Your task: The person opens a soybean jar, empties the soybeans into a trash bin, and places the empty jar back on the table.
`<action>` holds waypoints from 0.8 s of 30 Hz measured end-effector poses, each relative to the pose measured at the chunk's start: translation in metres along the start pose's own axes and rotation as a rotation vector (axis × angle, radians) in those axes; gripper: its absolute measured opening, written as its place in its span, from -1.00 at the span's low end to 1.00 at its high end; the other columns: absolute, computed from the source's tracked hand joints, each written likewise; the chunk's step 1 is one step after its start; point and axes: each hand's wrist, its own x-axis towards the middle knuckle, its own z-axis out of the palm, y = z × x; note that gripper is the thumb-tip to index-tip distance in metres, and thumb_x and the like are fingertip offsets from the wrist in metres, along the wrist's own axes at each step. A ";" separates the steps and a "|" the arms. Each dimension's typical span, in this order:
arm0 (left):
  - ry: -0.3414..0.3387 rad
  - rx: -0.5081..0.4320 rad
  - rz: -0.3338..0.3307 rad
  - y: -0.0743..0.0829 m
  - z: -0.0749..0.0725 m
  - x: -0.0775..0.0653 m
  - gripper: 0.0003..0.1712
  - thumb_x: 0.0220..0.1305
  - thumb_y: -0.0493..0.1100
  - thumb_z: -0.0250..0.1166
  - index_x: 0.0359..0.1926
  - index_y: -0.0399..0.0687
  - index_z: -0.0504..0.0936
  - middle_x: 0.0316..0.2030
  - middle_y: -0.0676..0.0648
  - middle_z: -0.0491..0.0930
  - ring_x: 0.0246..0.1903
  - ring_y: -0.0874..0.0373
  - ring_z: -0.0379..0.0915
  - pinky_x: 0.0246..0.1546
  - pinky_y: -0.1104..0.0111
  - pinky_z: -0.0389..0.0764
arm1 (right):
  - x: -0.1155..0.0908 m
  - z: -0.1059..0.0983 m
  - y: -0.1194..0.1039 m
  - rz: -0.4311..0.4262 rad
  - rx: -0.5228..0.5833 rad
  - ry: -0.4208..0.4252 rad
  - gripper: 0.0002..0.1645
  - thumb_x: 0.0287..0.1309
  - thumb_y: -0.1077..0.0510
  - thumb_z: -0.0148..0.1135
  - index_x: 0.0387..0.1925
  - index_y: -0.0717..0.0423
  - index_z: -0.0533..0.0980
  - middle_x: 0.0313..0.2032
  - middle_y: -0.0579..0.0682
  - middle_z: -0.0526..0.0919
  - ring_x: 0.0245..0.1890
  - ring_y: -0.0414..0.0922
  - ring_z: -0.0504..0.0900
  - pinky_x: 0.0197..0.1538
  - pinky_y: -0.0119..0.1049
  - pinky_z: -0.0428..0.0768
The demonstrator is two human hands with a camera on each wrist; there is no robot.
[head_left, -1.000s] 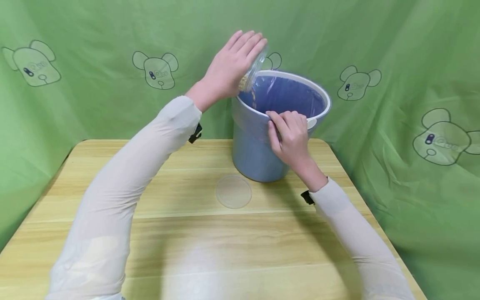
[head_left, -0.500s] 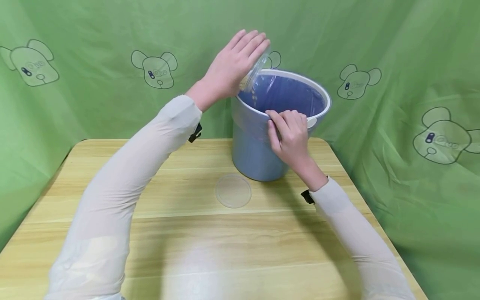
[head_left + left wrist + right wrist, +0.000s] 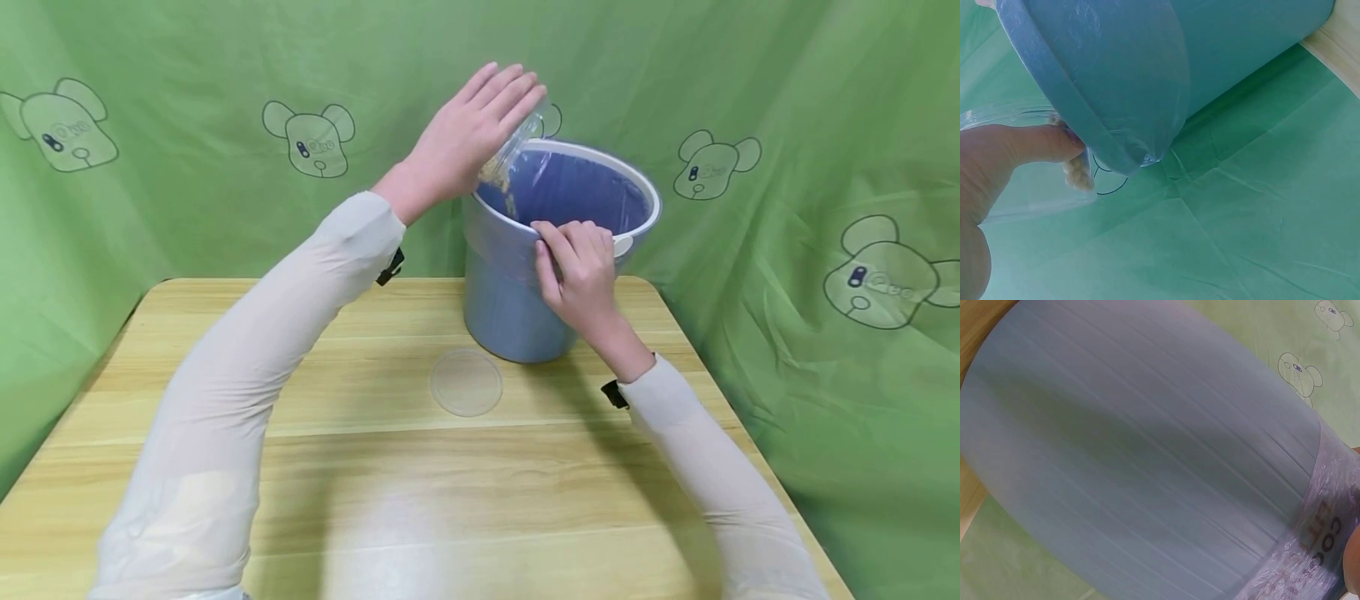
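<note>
Beyond the table's middle stands a blue-grey trash bin point(image 3: 513, 304), lined with a clear bag point(image 3: 1285, 569) folded over its white rim. My left hand point(image 3: 461, 137) holds a clear jar point(image 3: 527, 133) tipped over the bin's left rim. Small pale pieces point(image 3: 1077, 174) are gathered at the jar's mouth, and some fall into the bin; their kind is too small to tell. In the left wrist view the thumb lies along the jar's side. My right hand point(image 3: 581, 271) grips the front rim of the bin, which leans slightly. The bin's bottom is hidden inside.
A clear round lid point(image 3: 467, 383) lies flat on the wooden table point(image 3: 360, 492), in front of the bin. Green cloth point(image 3: 420, 50) printed with cartoon heads hangs behind and on both sides. The bin stands near the table's back edge.
My left hand and the jar have shifted slightly to the right, with pale pieces dropping throughout. The right hand and the bin have stayed put.
</note>
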 end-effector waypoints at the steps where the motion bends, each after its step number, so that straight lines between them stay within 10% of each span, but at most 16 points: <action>1: -0.001 0.000 0.002 0.000 0.000 0.000 0.01 0.07 -0.61 0.12 0.58 -0.27 0.06 0.56 -0.27 0.13 0.58 -0.15 -0.05 0.67 0.16 -0.25 | 0.000 0.000 0.000 0.001 0.000 0.001 -0.70 0.37 0.19 0.10 -0.04 0.24 0.67 -0.42 0.19 0.56 -0.38 0.20 0.44 -0.24 0.04 0.35; 24: 0.025 0.049 0.043 0.004 0.003 -0.003 -0.02 0.14 -0.68 -0.07 0.60 -0.11 0.09 0.59 -0.13 0.09 0.60 -0.09 -0.08 0.67 0.11 -0.21 | -0.002 -0.002 -0.001 -0.002 0.003 0.008 -0.70 0.36 0.19 0.11 -0.05 0.25 0.67 -0.43 0.20 0.56 -0.39 0.20 0.43 -0.25 0.05 0.36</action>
